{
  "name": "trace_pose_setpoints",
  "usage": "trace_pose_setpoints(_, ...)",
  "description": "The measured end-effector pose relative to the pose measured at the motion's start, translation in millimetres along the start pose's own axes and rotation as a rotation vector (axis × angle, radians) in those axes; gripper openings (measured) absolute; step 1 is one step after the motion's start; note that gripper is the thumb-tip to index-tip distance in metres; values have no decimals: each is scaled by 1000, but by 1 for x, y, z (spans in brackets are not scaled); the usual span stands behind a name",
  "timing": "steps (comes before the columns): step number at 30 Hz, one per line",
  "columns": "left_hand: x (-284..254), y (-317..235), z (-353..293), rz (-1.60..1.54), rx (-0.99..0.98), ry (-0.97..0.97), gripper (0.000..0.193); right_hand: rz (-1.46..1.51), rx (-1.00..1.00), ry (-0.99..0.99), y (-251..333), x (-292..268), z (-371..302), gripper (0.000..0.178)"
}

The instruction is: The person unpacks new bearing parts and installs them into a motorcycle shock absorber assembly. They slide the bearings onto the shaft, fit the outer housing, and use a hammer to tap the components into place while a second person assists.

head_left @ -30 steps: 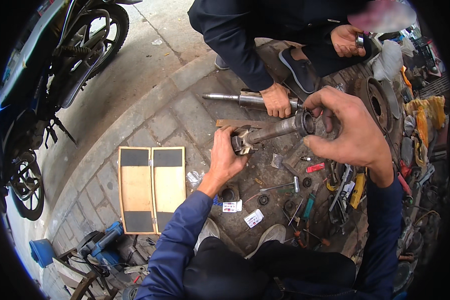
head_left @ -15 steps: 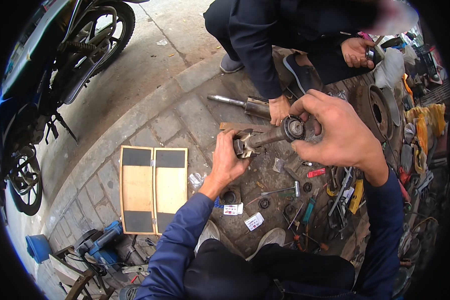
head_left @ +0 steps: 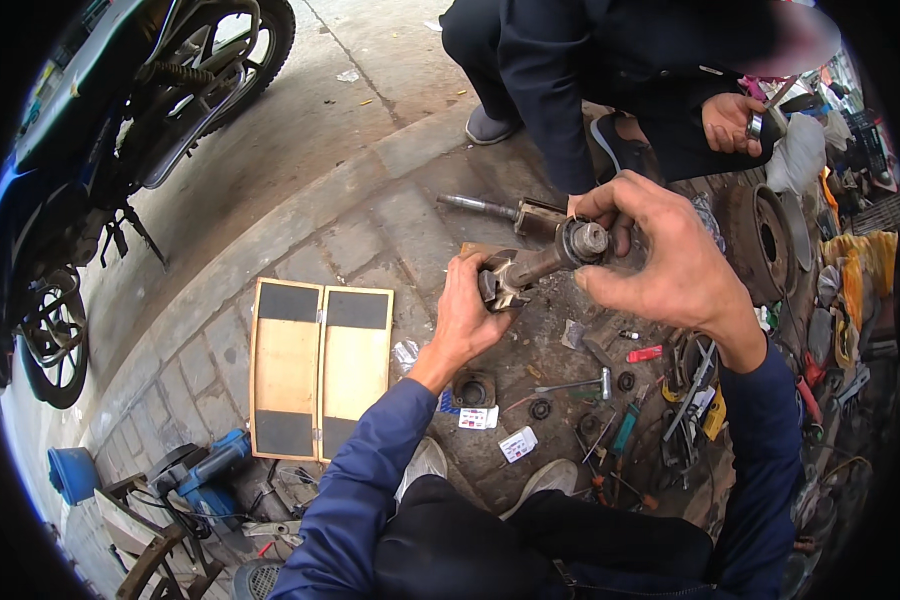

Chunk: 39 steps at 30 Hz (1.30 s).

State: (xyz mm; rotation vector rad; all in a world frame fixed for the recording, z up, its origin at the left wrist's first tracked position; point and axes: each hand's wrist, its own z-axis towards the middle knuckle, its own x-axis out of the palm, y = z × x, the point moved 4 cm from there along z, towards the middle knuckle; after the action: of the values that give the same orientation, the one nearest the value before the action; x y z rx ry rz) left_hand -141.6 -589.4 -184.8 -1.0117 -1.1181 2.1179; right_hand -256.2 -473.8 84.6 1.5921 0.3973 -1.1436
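Observation:
In front of me I hold a greasy metal shaft (head_left: 536, 266) at a slant. My left hand (head_left: 464, 312) is closed round its near, finned end (head_left: 508, 286). At the upper end sits a dark bearing ring (head_left: 574, 242), and a stub of the shaft sticks out through it. My right hand (head_left: 682, 262) pinches the ring from the right, thumb below and fingers above; part of the fingers lies behind it. Beyond my hands, another metal shaft with a thick cylinder (head_left: 538, 218) lies on the paving.
A co-worker crouches opposite, one hand (head_left: 734, 124) holding a bearing. An open wooden box (head_left: 288, 365) lies left. Small white cartons (head_left: 517, 444), a T-handled tool (head_left: 604, 383) and a heavy wheel drum (head_left: 750, 240) are on the ground. A motorbike (head_left: 80, 190) stands far left.
The bearing ring sits further down the shaft, and the shaft's stub now stands out through it. My view has shifted slightly left. The co-worker's near hand is now mostly hidden behind my right hand.

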Motion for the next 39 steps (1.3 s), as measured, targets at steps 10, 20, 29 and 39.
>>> trace_pose_setpoints(10, -5, 3, -2, -16, -16, -7, 89, -3, -7, 19, 5, 5, 8, 42)
trace_pose_setpoints(20, -9, -2, 2, -36, 27, -13, 87, 4, 36, -47, 15, 1, 12, 45)
trace_pose_setpoints(29, -10, 2, -1, 28, -5, 12, 94, -13, 0, -341, -17, -64, 3, 49)
trace_pose_setpoints(39, -10, 24, -4, -21, -140, 21, 94, 217, 138, -223, -62, 23, -9, 56)
